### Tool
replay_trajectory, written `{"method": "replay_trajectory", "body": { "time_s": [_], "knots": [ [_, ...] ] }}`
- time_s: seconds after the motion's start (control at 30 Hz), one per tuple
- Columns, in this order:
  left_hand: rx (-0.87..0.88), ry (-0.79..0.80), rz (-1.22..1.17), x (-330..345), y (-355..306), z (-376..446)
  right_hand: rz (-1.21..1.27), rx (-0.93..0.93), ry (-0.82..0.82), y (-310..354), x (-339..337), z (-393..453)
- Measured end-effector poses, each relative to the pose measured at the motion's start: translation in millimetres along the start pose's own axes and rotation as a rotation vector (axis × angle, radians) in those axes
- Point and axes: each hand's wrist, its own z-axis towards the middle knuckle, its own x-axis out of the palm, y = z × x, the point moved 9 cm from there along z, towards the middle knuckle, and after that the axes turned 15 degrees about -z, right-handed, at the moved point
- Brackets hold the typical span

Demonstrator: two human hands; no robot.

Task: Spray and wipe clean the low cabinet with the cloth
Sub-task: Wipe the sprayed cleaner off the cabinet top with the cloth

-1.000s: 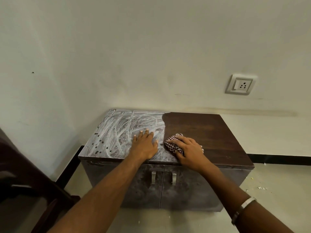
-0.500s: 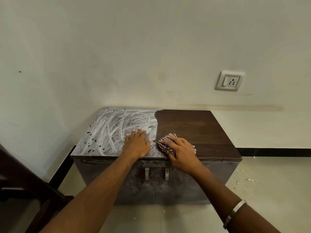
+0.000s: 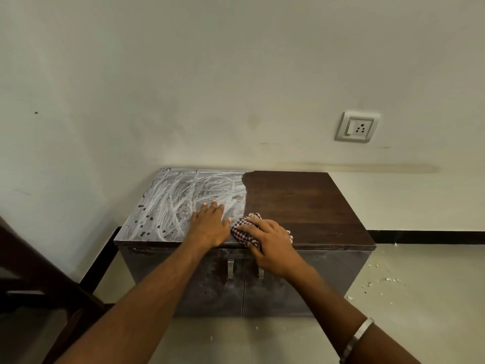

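Now my right hand [image 3: 270, 239] bunches the cloth [image 3: 242, 229], fingers curled over it, at the near edge of the cabinet [image 3: 301, 206] top, right where white film meets clean wood. My left hand [image 3: 210, 227] lies flat, fingers straight, on the filmy left half. Soft and light, the cloth should wad easily; I would keep it balled under the palm.

Both forearms bare, no sleeves showing, just a plain silver bangle [image 3: 356, 339] on the right wrist.

Red-white checked cloth [image 3: 245, 230], dark-brown cabinet [image 3: 301, 203]
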Motion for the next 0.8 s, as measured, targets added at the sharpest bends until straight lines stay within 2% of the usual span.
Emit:
{"method": "replay_trajectory", "body": {
  "time_s": [0.13,0.27,0.37,0.57,0.67,0.8],
  "knots": [
    [0.001,0.002,-0.004,-4,6,-1,0.030,-0.068,-0.011,-2,1,-11],
    [0.013,-0.001,0.003,-7,12,-4,0.039,-0.018,0.022,-8,-1,0],
    [0.004,-0.007,-0.001,-8,17,-7,0.023,-0.003,0.032,12,0,13],
    [-0.019,0.001,-0.003,-17,32,-6,0.047,-0.094,0.019,20,7,4],
    [-0.028,-0.012,-0.006,-20,42,-9,0.042,-0.051,0.033,10,4,10],
    [-0.035,-0.029,0.005,-21,46,-12,0.024,-0.041,0.044,33,4,22]
  ]
}}
